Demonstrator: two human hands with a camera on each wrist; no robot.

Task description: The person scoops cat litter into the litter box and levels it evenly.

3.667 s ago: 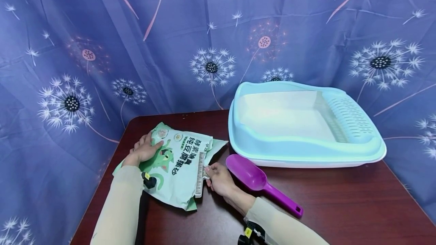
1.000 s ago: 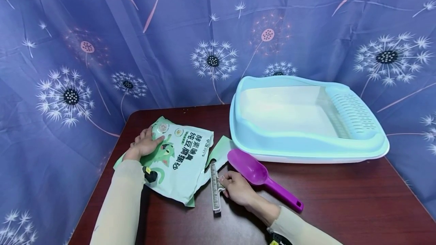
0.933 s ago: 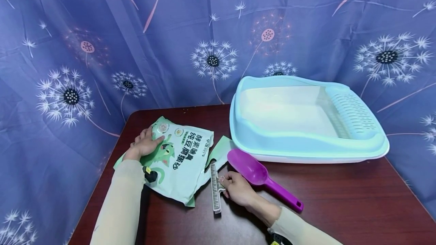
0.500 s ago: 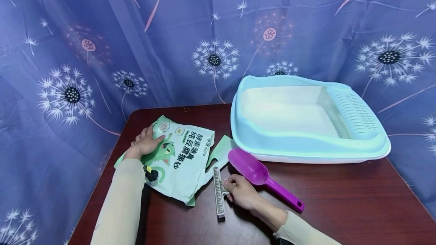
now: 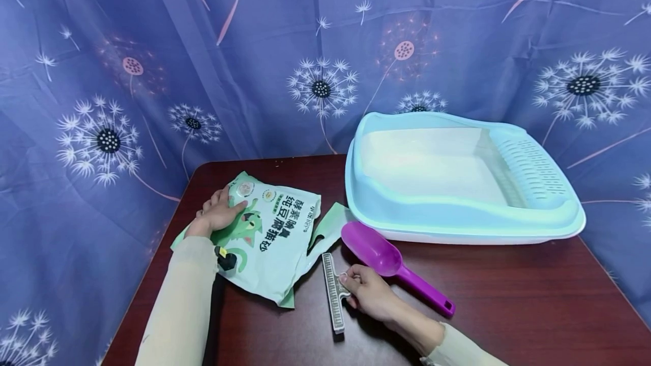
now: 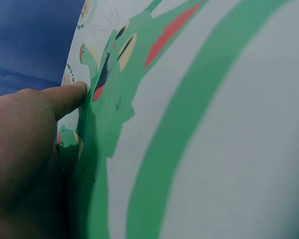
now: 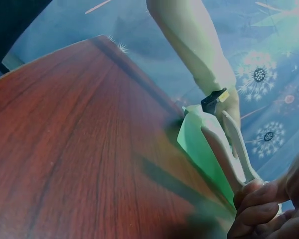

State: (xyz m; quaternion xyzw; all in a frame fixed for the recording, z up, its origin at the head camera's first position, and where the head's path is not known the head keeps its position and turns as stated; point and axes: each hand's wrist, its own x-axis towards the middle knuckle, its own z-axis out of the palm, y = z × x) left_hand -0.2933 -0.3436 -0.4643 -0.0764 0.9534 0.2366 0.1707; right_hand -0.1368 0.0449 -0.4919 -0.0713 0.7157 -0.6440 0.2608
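A pale green and white bag of cat litter (image 5: 277, 253) with a green cat printed on it lies at the table's left. My left hand (image 5: 216, 213) rests on its upper left part, thumb stretched across the printed cat; the left wrist view shows the thumb (image 6: 67, 99) against the bag. My right hand (image 5: 371, 292) pinches the handles of a long white bag clip (image 5: 333, 295), just right of the bag. In the right wrist view, the two arms of the clip (image 7: 239, 144) stand apart. A loose green flap (image 5: 330, 225) spreads from the bag's right end.
A purple scoop (image 5: 378, 253) lies beyond my right hand, its handle pointing right and towards me. Behind it stands a light blue and white litter box (image 5: 458, 219). A blue dandelion-print curtain (image 5: 254, 72) hangs along the back of the dark red table (image 5: 508, 292).
The clip, earlier across the bag's right end, has come off and moved right and nearer to me in my right hand. The bag's end has spread out. My left hand stays on the bag.
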